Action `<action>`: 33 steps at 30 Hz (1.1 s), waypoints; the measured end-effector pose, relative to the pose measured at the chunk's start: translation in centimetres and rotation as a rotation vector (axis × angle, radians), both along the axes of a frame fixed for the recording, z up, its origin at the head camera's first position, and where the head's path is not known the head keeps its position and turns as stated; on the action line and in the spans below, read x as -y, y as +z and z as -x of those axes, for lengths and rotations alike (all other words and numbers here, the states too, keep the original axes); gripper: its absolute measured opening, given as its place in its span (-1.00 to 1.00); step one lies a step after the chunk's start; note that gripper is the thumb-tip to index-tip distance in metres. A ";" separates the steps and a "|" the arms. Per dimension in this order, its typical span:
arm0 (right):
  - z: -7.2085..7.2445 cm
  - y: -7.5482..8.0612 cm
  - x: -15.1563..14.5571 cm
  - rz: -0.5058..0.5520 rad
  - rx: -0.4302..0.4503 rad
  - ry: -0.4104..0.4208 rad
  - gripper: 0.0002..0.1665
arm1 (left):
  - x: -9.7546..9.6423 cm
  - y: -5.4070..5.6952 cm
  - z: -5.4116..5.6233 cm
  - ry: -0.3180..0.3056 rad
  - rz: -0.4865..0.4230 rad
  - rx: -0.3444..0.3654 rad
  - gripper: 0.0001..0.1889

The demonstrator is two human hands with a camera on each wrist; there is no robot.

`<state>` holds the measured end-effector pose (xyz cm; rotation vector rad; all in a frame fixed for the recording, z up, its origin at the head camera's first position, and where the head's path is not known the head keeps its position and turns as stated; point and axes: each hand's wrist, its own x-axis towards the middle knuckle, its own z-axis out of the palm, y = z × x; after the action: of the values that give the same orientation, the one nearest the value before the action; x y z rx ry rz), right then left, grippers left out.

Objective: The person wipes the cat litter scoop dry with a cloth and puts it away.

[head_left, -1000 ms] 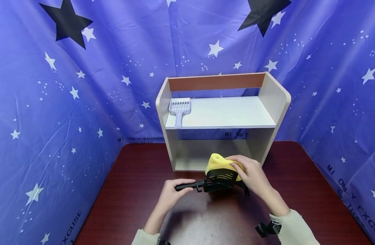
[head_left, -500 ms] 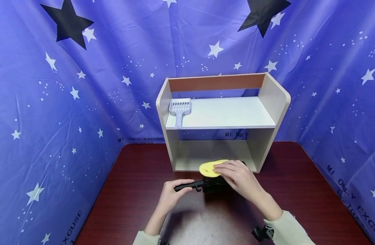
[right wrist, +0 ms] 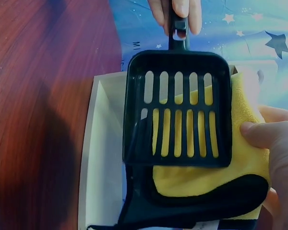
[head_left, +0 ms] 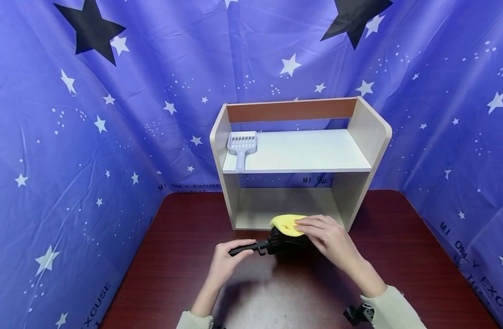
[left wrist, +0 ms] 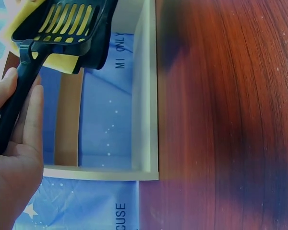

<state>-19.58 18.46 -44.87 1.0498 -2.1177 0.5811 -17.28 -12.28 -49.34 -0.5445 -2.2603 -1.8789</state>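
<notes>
My left hand (head_left: 221,265) holds the handle of a black slotted litter scoop (right wrist: 182,162) above the table, thumb on one side and fingers on the other. In my right hand (head_left: 331,238) is a yellow cloth (head_left: 287,225), folded over the far side of the scoop. The right wrist view shows the cloth through the slots, with the right thumb pressing on it. Behind the scoop's slotted head is another black curved piece (right wrist: 182,208); whether it is joined to the scoop I cannot tell. The right hand and cloth hide much of the scoop in the head view.
A two-level wooden shelf unit (head_left: 368,137) stands at the back of the dark red table (head_left: 185,228), just beyond the hands. On its upper white board, at the left, lies a pale lavender slotted scoop (head_left: 240,153). A blue star-patterned curtain (head_left: 173,68) surrounds the table.
The cloth stood up behind the scoop a second ago and now lies flatter over its top. My right hand has turned over with it. The left hand and scoop have shifted slightly left.
</notes>
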 end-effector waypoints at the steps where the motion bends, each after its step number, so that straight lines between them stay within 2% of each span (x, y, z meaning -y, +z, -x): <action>1: 0.0 -0.1 -0.1 0.007 0.002 -0.002 -0.70 | 0.1 0.0 0.0 0.003 -0.004 0.004 -0.74; 6: 0.0 -0.4 -0.6 0.065 0.008 0.009 -0.55 | 0.4 -0.1 0.0 0.010 -0.017 -0.002 -0.74; 12: -0.2 -1.0 -0.9 0.148 0.020 -0.005 -0.53 | 0.7 -0.3 0.1 0.012 -0.019 -0.029 -0.74; 17: -0.3 -1.6 -1.3 0.209 0.048 -0.025 -0.48 | 0.9 -0.4 0.1 0.013 -0.026 -0.022 -0.74; 20: -0.4 -1.9 -1.5 0.247 0.103 -0.048 -0.46 | 1.0 -0.4 0.1 0.015 -0.028 -0.009 -0.74; 22: -0.6 -2.0 -1.6 0.279 0.181 -0.073 -0.49 | 1.0 -0.4 0.0 0.008 -0.026 -0.007 -0.74; 27: -0.8 -2.2 -1.8 0.398 0.333 -0.103 -0.60 | 1.0 -0.3 -0.2 -0.040 0.000 -0.004 -0.74; 30: -0.7 -2.2 -1.8 0.439 0.377 -0.112 -0.64 | 0.9 -0.4 -0.3 -0.064 0.021 0.006 -0.74; 33: -0.6 -2.1 -1.8 0.437 0.426 -0.122 -0.68 | 0.7 -0.4 -0.4 -0.088 0.049 0.000 -0.74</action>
<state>-18.94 20.25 -47.01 0.5823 -2.2379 1.2267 -16.91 -12.95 -49.71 -0.6618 -2.3241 -1.8668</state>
